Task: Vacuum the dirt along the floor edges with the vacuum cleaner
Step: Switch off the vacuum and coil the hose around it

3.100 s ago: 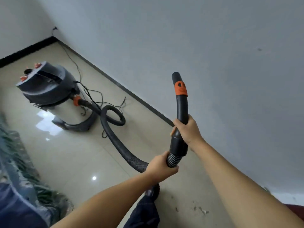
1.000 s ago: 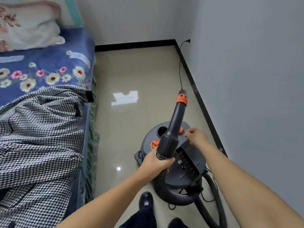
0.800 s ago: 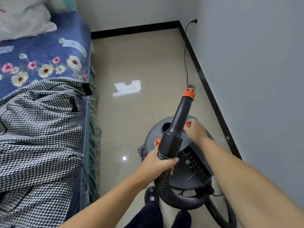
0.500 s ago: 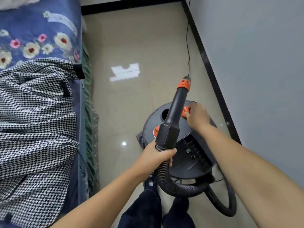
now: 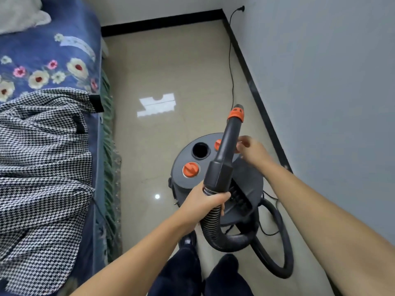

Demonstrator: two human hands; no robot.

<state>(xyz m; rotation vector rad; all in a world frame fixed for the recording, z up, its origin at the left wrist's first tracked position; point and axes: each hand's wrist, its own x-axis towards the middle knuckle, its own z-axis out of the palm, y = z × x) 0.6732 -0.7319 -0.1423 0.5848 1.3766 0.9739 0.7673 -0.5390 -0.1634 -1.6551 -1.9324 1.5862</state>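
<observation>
The floor (image 5: 171, 60) in the middle of the frame is glossy beige tile, mirroring a bright window patch. The vacuum cleaner (image 5: 245, 184) at centre has a matt dark grey plastic lid with smooth orange plastic knobs (image 5: 190, 169). Its hose (image 5: 213, 227) is ribbed black plastic ending in a smooth, slightly shiny wand (image 5: 229, 142) with an orange plastic collar. At left, the bed (image 5: 64, 28) wears soft blue floral cloth, under a woven houndstooth fabric (image 5: 42, 157). The wall (image 5: 320, 82) at right is matt painted plaster.

The dark grey canister vacuum cleaner (image 5: 215, 180) stands upright on the floor beside the wall. Its black ribbed hose (image 5: 275, 248) loops behind it. The rigid nozzle tube (image 5: 226, 154), orange-collared, points upward.
</observation>
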